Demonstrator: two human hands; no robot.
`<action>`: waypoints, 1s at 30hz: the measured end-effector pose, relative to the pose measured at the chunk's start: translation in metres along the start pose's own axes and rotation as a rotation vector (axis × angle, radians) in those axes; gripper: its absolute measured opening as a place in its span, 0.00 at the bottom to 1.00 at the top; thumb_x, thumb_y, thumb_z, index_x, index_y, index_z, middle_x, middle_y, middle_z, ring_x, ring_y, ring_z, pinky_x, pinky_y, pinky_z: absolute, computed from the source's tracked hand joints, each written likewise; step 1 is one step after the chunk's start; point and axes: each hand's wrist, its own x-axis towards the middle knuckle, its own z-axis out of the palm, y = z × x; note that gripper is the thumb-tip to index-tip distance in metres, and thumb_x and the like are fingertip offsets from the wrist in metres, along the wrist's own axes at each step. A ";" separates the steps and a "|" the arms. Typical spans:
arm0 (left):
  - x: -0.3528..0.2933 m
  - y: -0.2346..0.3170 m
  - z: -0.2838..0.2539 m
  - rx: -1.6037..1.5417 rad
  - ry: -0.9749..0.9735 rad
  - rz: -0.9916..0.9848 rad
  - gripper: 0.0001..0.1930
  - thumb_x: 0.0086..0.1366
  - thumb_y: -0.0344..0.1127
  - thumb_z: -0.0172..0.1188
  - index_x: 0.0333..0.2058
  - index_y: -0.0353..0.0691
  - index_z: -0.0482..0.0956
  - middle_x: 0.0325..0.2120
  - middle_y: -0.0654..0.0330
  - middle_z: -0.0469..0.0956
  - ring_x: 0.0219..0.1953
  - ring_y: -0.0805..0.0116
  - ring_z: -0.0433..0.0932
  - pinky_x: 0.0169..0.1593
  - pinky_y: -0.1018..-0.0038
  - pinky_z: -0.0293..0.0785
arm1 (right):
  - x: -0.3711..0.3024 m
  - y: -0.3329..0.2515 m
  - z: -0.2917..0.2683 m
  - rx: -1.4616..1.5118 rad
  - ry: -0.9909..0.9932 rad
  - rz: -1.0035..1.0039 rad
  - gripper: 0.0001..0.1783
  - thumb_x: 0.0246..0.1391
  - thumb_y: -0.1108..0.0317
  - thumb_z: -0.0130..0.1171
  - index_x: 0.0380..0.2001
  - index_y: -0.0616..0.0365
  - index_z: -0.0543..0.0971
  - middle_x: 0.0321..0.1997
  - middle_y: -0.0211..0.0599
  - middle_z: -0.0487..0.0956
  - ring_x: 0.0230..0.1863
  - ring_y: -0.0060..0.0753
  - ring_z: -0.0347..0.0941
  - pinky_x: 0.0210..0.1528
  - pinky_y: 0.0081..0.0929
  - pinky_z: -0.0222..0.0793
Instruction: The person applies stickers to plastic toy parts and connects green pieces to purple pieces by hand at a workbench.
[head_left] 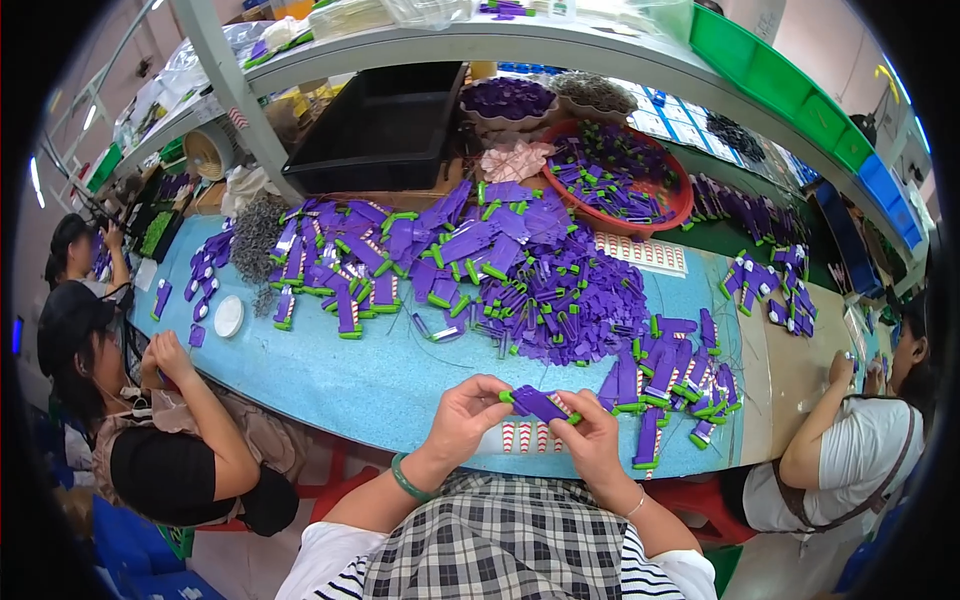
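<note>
Just above the near table edge, a purple plastic piece [538, 402] with green ends is held between both hands. My left hand [464, 418] pinches its left end, and my right hand [594, 436] grips the right end, where a striped red-and-white sticker shows. Below the piece lies a sheet of striped stickers [512, 437], partly covered by my hands. Beyond them rises a heap of small purple parts [580, 300]. To the right sits a group of purple pieces with green ends [665, 370], several bearing striped stickers.
A red basin [683, 205] of purple and green parts stands at the back, beside a black tray [375, 130]. Grey springs or wires [258, 240] are piled at the left. A shelf [480, 42] spans overhead. One person [165, 440] sits at left, another [850, 450] at right.
</note>
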 end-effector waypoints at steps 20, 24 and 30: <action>-0.004 0.007 -0.011 0.029 -0.003 -0.178 0.08 0.57 0.20 0.58 0.37 0.30 0.76 0.34 0.56 0.78 0.36 0.69 0.79 0.44 0.74 0.77 | 0.002 -0.025 -0.003 -0.610 -0.116 -0.195 0.23 0.39 0.82 0.63 0.42 0.50 0.81 0.21 0.27 0.67 0.23 0.20 0.63 0.23 0.19 0.59; -0.009 0.010 -0.010 0.385 -0.197 -0.358 0.09 0.57 0.23 0.60 0.38 0.31 0.75 0.30 0.60 0.79 0.34 0.77 0.77 0.38 0.81 0.74 | 0.015 -0.039 -0.023 -0.722 -0.484 -0.095 0.22 0.39 0.78 0.65 0.43 0.49 0.81 0.20 0.29 0.70 0.21 0.22 0.65 0.24 0.20 0.61; -0.007 0.007 0.017 0.204 -0.030 -0.281 0.09 0.57 0.25 0.61 0.37 0.34 0.75 0.31 0.64 0.77 0.32 0.80 0.74 0.38 0.81 0.71 | 0.006 -0.015 -0.002 0.037 -0.169 0.205 0.19 0.41 0.79 0.66 0.41 0.65 0.77 0.34 0.30 0.77 0.34 0.17 0.73 0.34 0.17 0.70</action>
